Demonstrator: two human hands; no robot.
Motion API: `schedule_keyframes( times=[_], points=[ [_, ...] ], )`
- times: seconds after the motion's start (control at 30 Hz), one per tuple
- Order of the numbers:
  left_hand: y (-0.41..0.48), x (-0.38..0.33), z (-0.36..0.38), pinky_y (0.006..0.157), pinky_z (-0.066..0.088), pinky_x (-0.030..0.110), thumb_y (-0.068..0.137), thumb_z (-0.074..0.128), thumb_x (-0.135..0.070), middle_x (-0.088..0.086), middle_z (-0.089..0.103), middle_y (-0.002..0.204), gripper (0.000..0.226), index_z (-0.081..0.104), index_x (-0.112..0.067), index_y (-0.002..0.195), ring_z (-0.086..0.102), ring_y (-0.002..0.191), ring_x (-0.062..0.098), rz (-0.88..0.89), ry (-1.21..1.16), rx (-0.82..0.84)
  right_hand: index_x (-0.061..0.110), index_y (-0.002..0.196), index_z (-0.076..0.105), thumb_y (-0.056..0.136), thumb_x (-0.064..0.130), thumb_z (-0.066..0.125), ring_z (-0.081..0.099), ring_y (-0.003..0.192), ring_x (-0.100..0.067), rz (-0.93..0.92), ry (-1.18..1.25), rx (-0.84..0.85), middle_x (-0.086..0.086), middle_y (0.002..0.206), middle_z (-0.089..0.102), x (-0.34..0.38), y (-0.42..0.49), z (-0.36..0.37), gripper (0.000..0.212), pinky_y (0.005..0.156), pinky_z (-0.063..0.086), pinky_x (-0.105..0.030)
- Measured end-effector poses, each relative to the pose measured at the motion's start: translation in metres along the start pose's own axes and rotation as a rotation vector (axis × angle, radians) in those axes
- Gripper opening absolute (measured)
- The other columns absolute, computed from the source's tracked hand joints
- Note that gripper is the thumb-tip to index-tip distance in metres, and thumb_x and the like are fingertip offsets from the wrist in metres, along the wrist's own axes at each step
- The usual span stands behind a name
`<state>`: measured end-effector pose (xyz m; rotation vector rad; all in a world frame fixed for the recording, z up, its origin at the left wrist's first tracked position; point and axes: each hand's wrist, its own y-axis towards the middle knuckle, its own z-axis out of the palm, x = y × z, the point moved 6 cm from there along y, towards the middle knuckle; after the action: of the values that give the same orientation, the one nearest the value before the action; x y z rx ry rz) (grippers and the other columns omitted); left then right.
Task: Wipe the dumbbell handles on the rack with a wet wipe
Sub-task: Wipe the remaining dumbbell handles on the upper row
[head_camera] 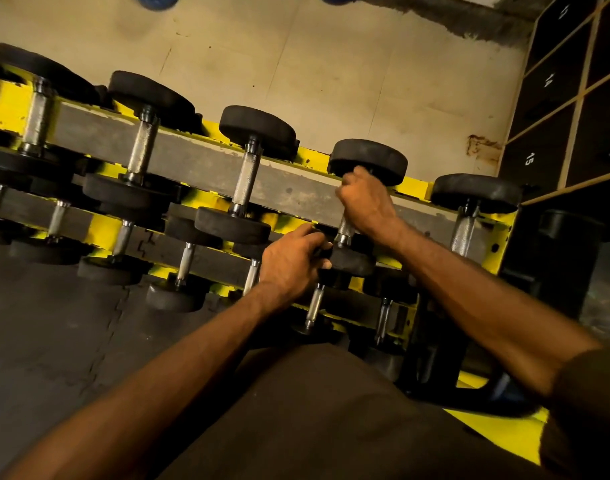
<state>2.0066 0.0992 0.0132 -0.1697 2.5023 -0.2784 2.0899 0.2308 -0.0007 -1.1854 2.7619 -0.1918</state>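
Note:
A yellow and grey rack [206, 174] holds rows of black dumbbells with knurled steel handles. My right hand [364, 199] is wrapped around the handle [344, 230] of the fourth dumbbell on the top row, just below its far head [369, 159]. No wet wipe shows; whatever lies under the fingers is hidden. My left hand [291, 263] grips the near head [352, 261] of that same dumbbell at its left edge. The neighbouring dumbbell handle [246, 174] to the left is bare and shiny.
Lower rows of smaller dumbbells [184, 265] sit on the rack below my hands. Dark numbered lockers [553, 109] stand at the right. A beige wall [314, 64] lies behind the rack, and dark rubber floor mats [71, 334] lie at the lower left.

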Motion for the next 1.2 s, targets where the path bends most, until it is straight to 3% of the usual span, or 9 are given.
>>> schedule_keyframes(
  times=[0.2,0.43,0.53,0.63,0.73,0.87,0.97,1.07,1.2],
  points=[
    [-0.002,-0.001,0.001,0.073,0.042,0.025,0.086,0.078,-0.030,-0.010,0.057,0.107,0.027,0.070,-0.026,0.111,0.058,0.096,0.014,-0.014,-0.012,-0.011,0.010,0.105,0.069,0.089,0.018,0.070,0.058,0.097,-0.026,-0.098,0.329,-0.015,-0.010,0.102,0.063,0.012,-0.043,0.016,0.018,0.081,0.049,-0.036],
    [0.003,0.001,-0.003,0.076,0.054,0.032,0.085,0.079,-0.033,-0.009,0.061,0.112,0.030,0.071,-0.025,0.113,0.062,0.095,0.016,0.011,0.012,0.002,0.013,0.102,0.073,0.089,0.014,0.071,0.062,0.087,-0.008,0.856,1.067,-0.505,0.002,0.096,0.069,-0.043,-0.053,0.038,0.013,0.071,0.045,-0.005],
    [0.004,0.000,-0.003,0.077,0.054,0.032,0.086,0.078,-0.033,-0.008,0.061,0.113,0.030,0.071,-0.025,0.114,0.062,0.095,0.015,0.012,0.018,0.012,0.007,0.106,0.071,0.088,0.001,0.068,0.067,0.080,-0.011,1.227,1.628,-0.561,-0.002,0.093,0.071,-0.051,-0.047,0.072,0.019,0.067,0.054,-0.015],
    [0.004,-0.001,-0.003,0.073,0.050,0.028,0.086,0.077,-0.033,-0.008,0.060,0.113,0.030,0.071,-0.024,0.113,0.062,0.093,0.015,0.013,0.029,0.004,0.007,0.111,0.065,0.088,-0.005,0.060,0.067,0.084,-0.021,1.432,2.175,-0.310,-0.009,0.094,0.070,-0.049,-0.027,0.115,0.026,0.076,0.059,-0.036],
    [0.004,0.000,-0.002,0.073,0.049,0.027,0.086,0.078,-0.034,-0.008,0.060,0.113,0.029,0.071,-0.024,0.113,0.062,0.092,0.015,0.004,0.025,-0.001,0.015,0.112,0.067,0.081,0.015,0.066,0.070,0.088,-0.019,1.337,2.157,-0.030,-0.003,0.096,0.073,-0.068,-0.013,0.165,0.031,0.097,0.053,-0.045],
    [0.002,0.001,-0.001,0.073,0.050,0.028,0.086,0.077,-0.034,-0.009,0.060,0.112,0.028,0.071,-0.025,0.112,0.063,0.092,0.015,-0.001,0.017,-0.008,0.008,0.132,0.059,0.092,0.005,0.056,0.071,0.103,-0.029,1.360,2.458,0.007,-0.016,0.119,0.070,-0.055,-0.011,0.154,0.040,0.087,0.056,-0.043],
    [0.003,0.002,0.000,0.076,0.053,0.031,0.086,0.077,-0.034,-0.010,0.060,0.112,0.029,0.071,-0.026,0.113,0.062,0.093,0.014,-0.007,0.006,-0.007,0.003,0.118,0.062,0.092,-0.003,0.054,0.069,0.092,-0.025,1.356,2.445,-0.216,-0.013,0.102,0.070,-0.047,-0.018,0.114,0.029,0.074,0.057,-0.040],
    [0.002,0.004,0.001,0.079,0.056,0.034,0.085,0.078,-0.034,-0.013,0.059,0.110,0.027,0.070,-0.027,0.110,0.061,0.095,0.012,-0.031,-0.030,0.001,0.004,0.098,0.068,0.086,-0.013,0.060,0.068,0.082,-0.021,1.345,2.253,-0.543,-0.009,0.089,0.070,-0.046,-0.037,0.093,0.022,0.082,0.058,-0.041],
    [0.003,0.005,0.002,0.082,0.056,0.035,0.086,0.078,-0.033,-0.012,0.059,0.111,0.026,0.070,-0.026,0.110,0.060,0.097,0.012,-0.037,-0.050,0.008,0.010,0.100,0.076,0.081,0.007,0.077,0.068,0.086,-0.011,0.961,1.366,-0.638,0.004,0.091,0.073,-0.055,-0.052,0.053,0.019,0.080,0.057,-0.022]
  ],
)
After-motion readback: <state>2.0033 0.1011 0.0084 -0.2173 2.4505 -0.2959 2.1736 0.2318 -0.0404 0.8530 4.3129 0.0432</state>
